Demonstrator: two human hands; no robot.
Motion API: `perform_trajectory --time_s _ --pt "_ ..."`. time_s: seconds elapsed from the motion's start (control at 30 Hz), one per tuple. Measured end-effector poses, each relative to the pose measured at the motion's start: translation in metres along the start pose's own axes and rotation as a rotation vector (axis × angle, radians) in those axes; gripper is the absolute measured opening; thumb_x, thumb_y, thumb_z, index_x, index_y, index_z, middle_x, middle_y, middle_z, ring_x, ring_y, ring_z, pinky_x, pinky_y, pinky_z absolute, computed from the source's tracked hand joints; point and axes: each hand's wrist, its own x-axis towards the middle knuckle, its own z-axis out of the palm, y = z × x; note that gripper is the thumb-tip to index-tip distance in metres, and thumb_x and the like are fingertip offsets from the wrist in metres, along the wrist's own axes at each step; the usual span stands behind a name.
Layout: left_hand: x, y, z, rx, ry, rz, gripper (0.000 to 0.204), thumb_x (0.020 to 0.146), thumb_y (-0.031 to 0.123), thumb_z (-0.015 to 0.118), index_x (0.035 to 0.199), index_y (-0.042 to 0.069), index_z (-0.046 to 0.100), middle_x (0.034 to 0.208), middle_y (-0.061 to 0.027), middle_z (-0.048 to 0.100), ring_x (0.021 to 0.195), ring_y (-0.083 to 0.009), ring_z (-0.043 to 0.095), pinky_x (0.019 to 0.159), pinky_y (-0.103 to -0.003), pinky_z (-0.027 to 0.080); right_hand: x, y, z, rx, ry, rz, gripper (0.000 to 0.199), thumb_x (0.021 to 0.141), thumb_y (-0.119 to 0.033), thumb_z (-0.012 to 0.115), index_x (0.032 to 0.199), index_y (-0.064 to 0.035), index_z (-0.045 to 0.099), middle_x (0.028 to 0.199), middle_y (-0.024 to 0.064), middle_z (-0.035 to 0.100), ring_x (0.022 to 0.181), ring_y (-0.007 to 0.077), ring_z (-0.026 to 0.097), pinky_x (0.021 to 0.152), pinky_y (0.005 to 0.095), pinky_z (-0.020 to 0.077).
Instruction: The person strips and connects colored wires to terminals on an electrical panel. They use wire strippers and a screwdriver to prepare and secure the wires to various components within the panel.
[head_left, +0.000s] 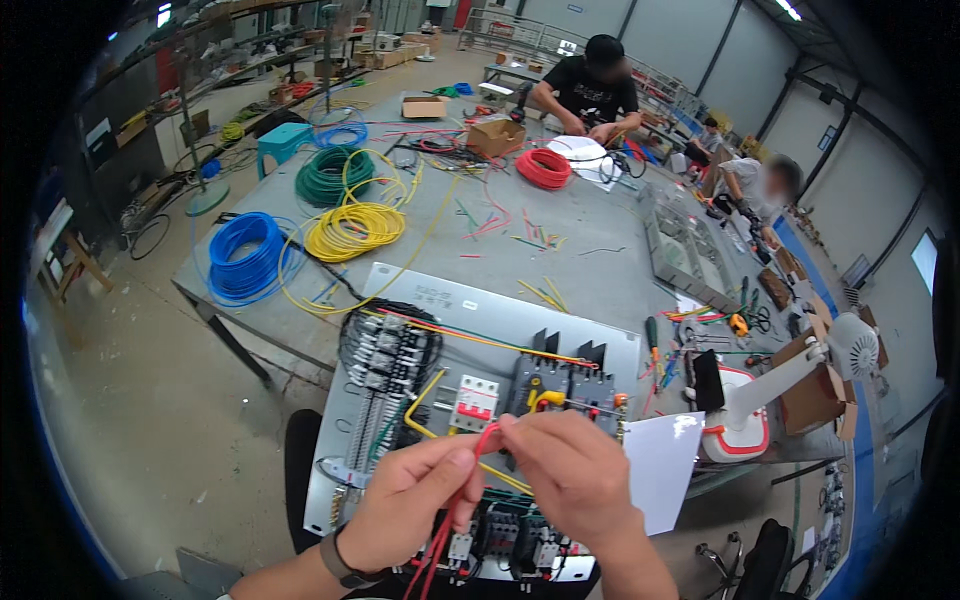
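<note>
Blue insulation marks the leftmost wire coil, lying by the near left corner of the grey surface. Next come a green wire coil, nearer the left edge, and a yellow wire coil just beside it. A metal mounting plate sits at the near edge, with rows of terminal blocks along its left side. Over its lower part, the left hand pinches a red wire between thumb and fingers; strands hang below that hand, above the plate's near edge. Past it stands a white miniature circuit breaker with red toggles. The right hand has its fingertips closed on the wire's upper end, close in front of the black moulded-case breakers. Farther right are a compartmented parts bin along the right edge and a white-and-red desk fan by the near right corner.
</note>
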Motion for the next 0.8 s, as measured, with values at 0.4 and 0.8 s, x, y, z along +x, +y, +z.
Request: perform_trajectory --time_s 0.4,0.8 --pt "-0.032 0.032 -0.008 -0.161 0.075 0.032 0.020 0.106 0.018 0.059 0.110 -0.002 0.058 0.082 -0.0098 0.064 0.053 -0.0111 0.049 0.049 -0.027 0.042 0.000 -0.086 -0.092 0.182 0.058 -0.081 0.019 0.083 -0.013 0.080 0.096 -0.0027 0.072 0.088 0.0114 0.070 0.068 0.0216 0.064 0.062 0.0316 0.0524" --pt "-0.055 0.035 -0.026 0.058 0.065 0.123 0.025 0.103 0.016 0.063 0.111 -0.008 0.061 0.078 -0.0180 0.068 0.052 -0.0128 0.051 0.047 -0.026 0.042 0.023 -0.088 -0.062 0.117 0.214 -0.298 0.031 0.063 0.001 0.077 0.092 -0.0121 0.076 0.068 0.0027 0.060 0.045 0.0115 0.046 0.042 0.0260 0.0280"
